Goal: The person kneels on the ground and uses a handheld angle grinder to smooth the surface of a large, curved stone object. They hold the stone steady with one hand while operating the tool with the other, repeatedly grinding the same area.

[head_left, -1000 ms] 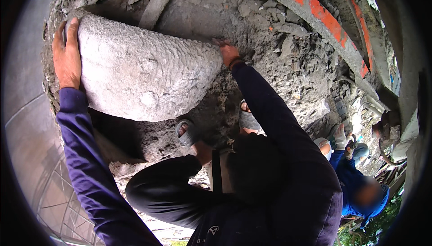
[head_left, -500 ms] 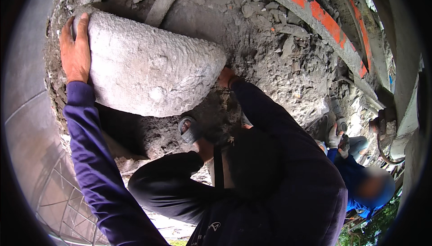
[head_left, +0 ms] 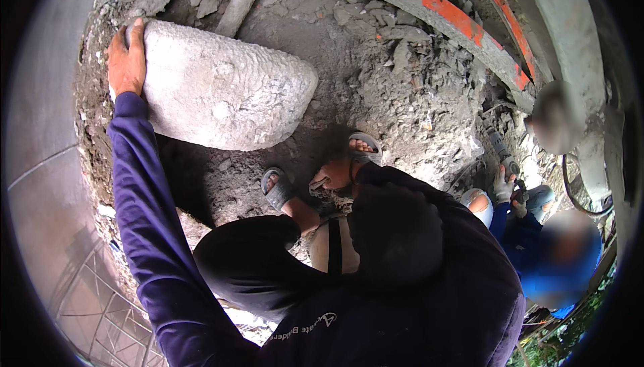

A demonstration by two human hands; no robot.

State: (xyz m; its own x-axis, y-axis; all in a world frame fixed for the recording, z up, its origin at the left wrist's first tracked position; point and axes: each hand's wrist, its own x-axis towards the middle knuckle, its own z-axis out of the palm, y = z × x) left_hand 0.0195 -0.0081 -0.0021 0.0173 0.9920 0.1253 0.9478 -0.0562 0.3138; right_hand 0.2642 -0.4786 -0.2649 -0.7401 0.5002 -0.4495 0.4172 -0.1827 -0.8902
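Right hand (head_left: 333, 174), between the sandals (head_left: 277, 196): grip cannot be told. Beyond, the rough concrete block (head_left: 221, 85) lies amid broken soil (head_left: 382, 88), left hand (head_left: 127, 65) unclenched over its left end; steadying likely goes best with palm broad, sandals clear.

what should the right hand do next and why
Perhaps move the right hand to the right end of the pale block: only the left hand touches it, at its left end, while the right one is down near the sandals.
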